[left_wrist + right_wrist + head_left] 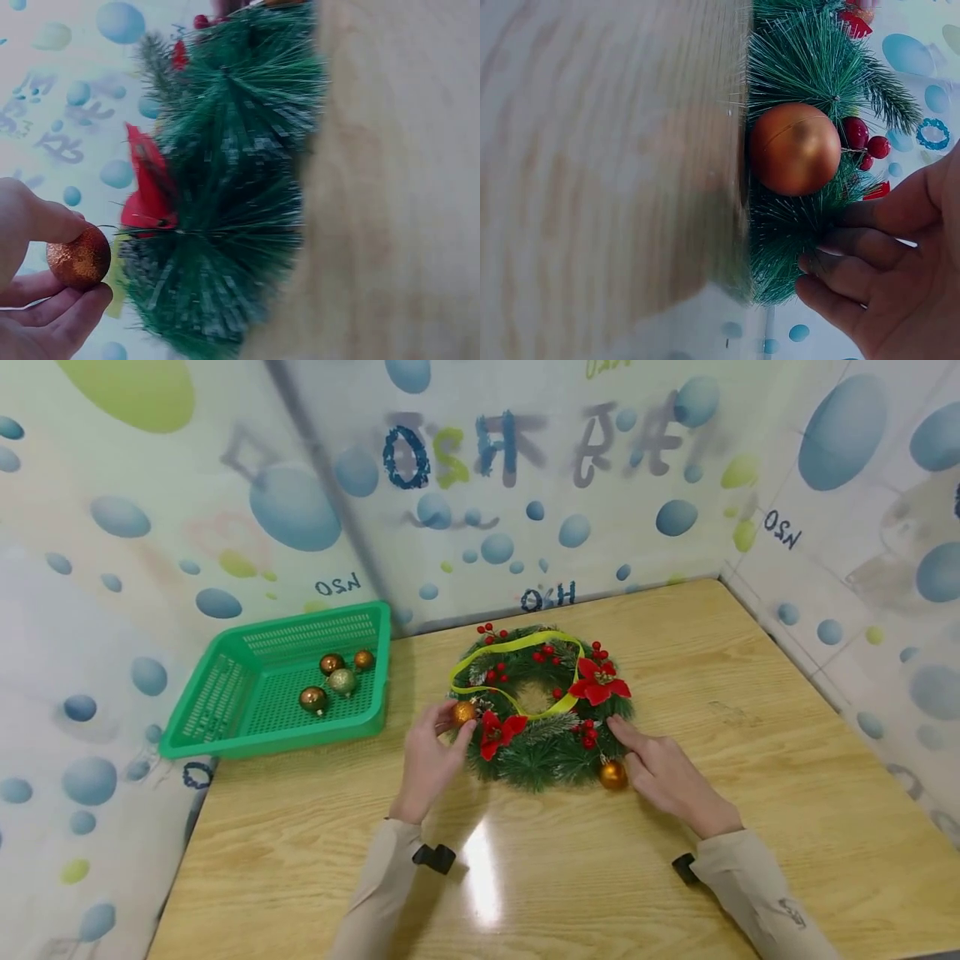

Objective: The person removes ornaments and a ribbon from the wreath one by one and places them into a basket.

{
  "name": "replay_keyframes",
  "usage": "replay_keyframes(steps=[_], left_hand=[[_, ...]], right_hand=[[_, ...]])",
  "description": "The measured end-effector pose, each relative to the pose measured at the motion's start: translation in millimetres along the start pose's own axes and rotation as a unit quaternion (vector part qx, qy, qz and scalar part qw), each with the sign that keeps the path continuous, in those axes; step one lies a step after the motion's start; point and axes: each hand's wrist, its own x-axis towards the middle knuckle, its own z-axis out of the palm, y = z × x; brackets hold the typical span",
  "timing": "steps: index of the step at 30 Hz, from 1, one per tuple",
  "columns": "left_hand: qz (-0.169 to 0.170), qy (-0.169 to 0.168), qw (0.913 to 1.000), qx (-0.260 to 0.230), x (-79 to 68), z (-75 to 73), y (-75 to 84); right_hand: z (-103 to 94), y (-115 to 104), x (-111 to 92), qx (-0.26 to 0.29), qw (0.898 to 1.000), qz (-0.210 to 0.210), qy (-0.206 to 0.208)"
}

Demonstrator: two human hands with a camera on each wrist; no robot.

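Pinching a glittery orange ball (464,712) between the thumb and fingers of the left hand (427,768), at the left edge of a green wreath (532,768) lying on a wooden table (562,877). Cannot make out whether fixed to the wreath or only held against it. Touching the wreath's right edge with the right hand (667,772), with fingers slightly bent and tips partly lost among the needles; cannot tell whether gripping or merely resting. Can see just beside that hand a smooth orange ball (612,775) and a cluster of red berries (588,735). Can follow a yellow ribbon (517,645) looped over the wreath and across part of its centre, near two red flowers (598,682), but not find its ends. To the left, can count four balls (342,682) inside a green basket (270,747). Cannot see the forearms whole, with both sleeves (382,877) cut off by the lower edge. In the left wrist view, can see only part of the wreath, blurred and cropped at the top; in the right wrist view, only part of the palm.
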Motion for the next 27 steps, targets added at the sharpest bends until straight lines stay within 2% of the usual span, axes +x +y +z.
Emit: replay_keyframes(steps=[4,17,22,27], left_hand=[[0.021,0.016,0.9996,-0.006,4.8,-4.2,2.6],[0.048,0.054,0.9969,-0.032,11.7,-23.5,0.2],[0.057,0.069,0.9957,-0.021,16.3,-33.5,0.1],[0.062,0.063,0.9961,-0.004,18.3,-41.2,1.6]], right_hand=[[-0.4,-1,0,0.001,1.000,0.000,-0.004],[1.6,-1,1,-0.003,1.000,-0.001,-0.002],[2.0,-2,0,-0.006,1.000,0.002,-0.003],[1.0,-2,-1,-0.004,1.000,0.007,-0.003]])
